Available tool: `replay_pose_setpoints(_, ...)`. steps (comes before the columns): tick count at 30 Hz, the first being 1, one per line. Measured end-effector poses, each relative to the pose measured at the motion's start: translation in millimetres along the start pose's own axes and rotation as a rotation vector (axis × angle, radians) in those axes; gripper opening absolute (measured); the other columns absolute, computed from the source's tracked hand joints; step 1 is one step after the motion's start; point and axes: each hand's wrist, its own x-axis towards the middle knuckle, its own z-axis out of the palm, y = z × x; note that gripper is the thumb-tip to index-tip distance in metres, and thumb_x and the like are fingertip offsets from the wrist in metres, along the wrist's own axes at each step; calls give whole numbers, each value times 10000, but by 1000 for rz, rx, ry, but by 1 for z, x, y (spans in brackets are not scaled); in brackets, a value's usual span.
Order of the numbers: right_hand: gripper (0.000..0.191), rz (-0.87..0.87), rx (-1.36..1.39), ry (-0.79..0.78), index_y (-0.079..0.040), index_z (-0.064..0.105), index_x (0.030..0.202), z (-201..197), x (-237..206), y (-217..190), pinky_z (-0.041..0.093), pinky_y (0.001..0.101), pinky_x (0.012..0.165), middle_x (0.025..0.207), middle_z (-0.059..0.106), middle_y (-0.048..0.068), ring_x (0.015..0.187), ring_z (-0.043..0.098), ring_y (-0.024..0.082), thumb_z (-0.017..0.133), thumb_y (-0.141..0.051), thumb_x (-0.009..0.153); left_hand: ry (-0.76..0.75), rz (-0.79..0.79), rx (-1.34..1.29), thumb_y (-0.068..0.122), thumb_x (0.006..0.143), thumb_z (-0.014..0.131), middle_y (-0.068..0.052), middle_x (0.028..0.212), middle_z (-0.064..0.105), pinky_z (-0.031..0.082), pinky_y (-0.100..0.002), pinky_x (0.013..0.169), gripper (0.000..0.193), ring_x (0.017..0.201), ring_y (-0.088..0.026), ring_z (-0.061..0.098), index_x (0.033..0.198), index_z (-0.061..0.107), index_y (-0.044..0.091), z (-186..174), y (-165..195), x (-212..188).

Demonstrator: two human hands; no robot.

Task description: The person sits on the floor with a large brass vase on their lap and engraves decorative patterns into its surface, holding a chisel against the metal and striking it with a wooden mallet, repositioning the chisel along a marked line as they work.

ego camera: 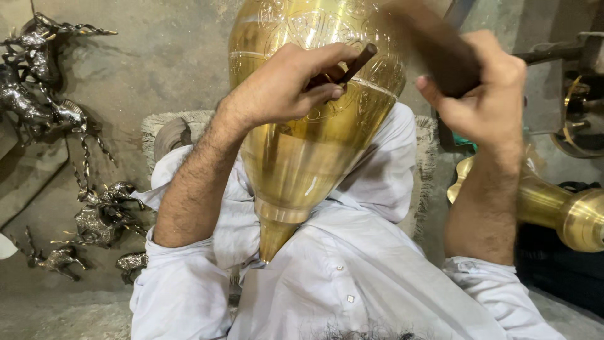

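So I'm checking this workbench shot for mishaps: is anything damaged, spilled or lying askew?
Nothing looks damaged or spilled. The brass vessel rests narrow end down on the lap, left hand holding a thin rod to it, right hand gripping a dark tool. The metal deer figures lie tumbled on the floor.

The brass vessel (302, 145) is showing a polished golden yellow – its upper body is carrying engraved scrollwork and banded lines, while its lower cone is gleaming plain and mirror-like. The chisel (357, 63) is appearing dark reddish-brown, the blurred mallet (440, 53) deep brown, and the garment (352, 277) is reading as pale bluish white. The animal figurines (94, 214) are looking dark pewter-grey with silvery highlights – the brass piece (560, 208) at the edge is glowing golden against the mottled grey-brown floor (163, 63).
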Motion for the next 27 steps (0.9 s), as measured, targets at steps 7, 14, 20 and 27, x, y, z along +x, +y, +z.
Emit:
replay_pose_setpoints(7, 349, 212, 210, 30, 39, 598, 1107, 3, -20, 8, 565, 278, 708, 901, 697, 101, 799, 679, 129, 889, -109, 983, -77, 27, 37, 81, 996, 755, -107, 979, 786, 642, -394, 845, 491, 929, -270, 799, 1439, 543, 109, -2, 0, 8)
replay_pose_setpoints(14, 340, 90, 59, 26, 55, 603, 1119, 5, -35, 14, 567, 302, 777, 950, 714, 142, 861, 691, 157, 881, -38, 949, -150, 50, 49, 64, 967, 749, -103, 939, 772, 626, -409, 807, 517, 876, -271, 789, 1441, 555, 134, -9, 4, 10)
replay_pose_setpoints(20, 301, 90, -13, 72, 9, 641, 1105, 5, -39, 14, 571, 307, 770, 912, 704, 106, 842, 699, 164, 893, -41, 949, -165, 23, 91, 80, 974, 750, -116, 935, 759, 617, -423, 769, 431, 846, -295, 773, 1371, 590, 123, -8, 3, 10)
replay_pose_setpoints(27, 309, 213, 140, 73, -33, 641, 1124, 7, -44, 13, 563, 274, 770, 896, 687, 46, 805, 671, 137, 915, -114, 1009, -160, 34, 69, 109, 976, 758, -95, 916, 767, 616, -433, 763, 446, 849, -295, 777, 1377, 563, 110, -6, 1, 7)
